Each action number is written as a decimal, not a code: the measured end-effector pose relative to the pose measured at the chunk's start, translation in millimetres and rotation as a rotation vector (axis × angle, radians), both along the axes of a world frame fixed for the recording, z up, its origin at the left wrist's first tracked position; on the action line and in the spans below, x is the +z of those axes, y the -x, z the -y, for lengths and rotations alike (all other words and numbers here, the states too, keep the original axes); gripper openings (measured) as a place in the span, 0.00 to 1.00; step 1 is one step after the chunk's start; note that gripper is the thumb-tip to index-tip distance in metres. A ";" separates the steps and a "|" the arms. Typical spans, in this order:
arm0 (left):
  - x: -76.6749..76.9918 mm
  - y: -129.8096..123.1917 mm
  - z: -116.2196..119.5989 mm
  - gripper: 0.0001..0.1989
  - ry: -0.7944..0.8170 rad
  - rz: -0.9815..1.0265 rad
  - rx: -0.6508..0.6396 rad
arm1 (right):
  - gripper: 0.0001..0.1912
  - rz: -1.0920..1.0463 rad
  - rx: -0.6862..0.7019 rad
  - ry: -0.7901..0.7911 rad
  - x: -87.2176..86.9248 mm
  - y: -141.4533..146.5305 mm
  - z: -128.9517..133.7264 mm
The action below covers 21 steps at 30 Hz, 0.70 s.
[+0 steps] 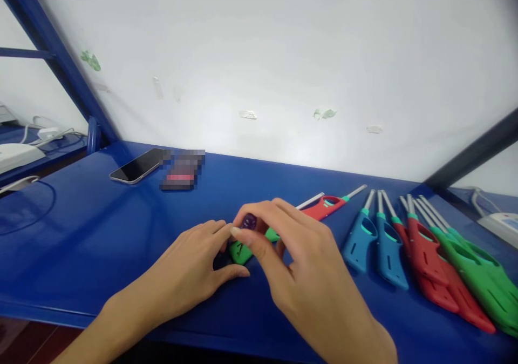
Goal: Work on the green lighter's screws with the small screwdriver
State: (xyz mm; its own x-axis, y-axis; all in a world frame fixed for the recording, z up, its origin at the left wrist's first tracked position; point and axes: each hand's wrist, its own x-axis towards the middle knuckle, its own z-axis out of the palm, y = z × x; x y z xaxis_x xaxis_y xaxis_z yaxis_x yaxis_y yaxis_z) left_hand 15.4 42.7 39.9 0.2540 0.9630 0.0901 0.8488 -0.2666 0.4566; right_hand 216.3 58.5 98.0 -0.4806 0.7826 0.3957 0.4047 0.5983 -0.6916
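A green stick lighter (240, 253) lies on the blue tabletop in front of me, partly covered by my hands. My left hand (194, 267) is around its handle end, thumb on the near side and fingertips hidden behind. With thumb and forefinger, my right hand (301, 250) pinches a small, round, dark purple piece (249, 222) just above that handle. What exactly this piece is cannot be made out. Beyond my right hand lies a red stick lighter (324, 207), its tip pointing to the back right.
Blue lighters (360, 245) and red lighters (424, 250) lie in a row at the right, with green lighters (473, 267) at the end. A phone (140, 166) and a blurred-out dark flat object (182, 170) rest at the back left. Behind the blue table (81, 234) stands a white wall (259, 56).
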 end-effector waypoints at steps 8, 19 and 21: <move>7.6 -2.8 -1.2 0.09 0.065 0.038 -0.010 | 0.05 -0.142 -0.178 -0.067 -12.7 25.0 4.0; 4.6 -2.1 -0.7 0.08 0.070 0.036 -0.015 | 0.12 -0.110 -0.065 -0.064 -12.9 24.1 3.5; 5.7 -2.3 -0.4 0.07 0.068 0.034 -0.017 | 0.16 -0.083 -0.058 -0.107 -13.4 22.4 2.5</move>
State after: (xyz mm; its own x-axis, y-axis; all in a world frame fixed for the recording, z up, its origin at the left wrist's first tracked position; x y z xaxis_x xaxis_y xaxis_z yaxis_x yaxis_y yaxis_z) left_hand 17.7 43.1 45.6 0.2687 0.9626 0.0340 0.8278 -0.2489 0.5028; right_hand 193.8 56.0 84.6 -0.3977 0.7591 0.5153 0.3849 0.6479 -0.6574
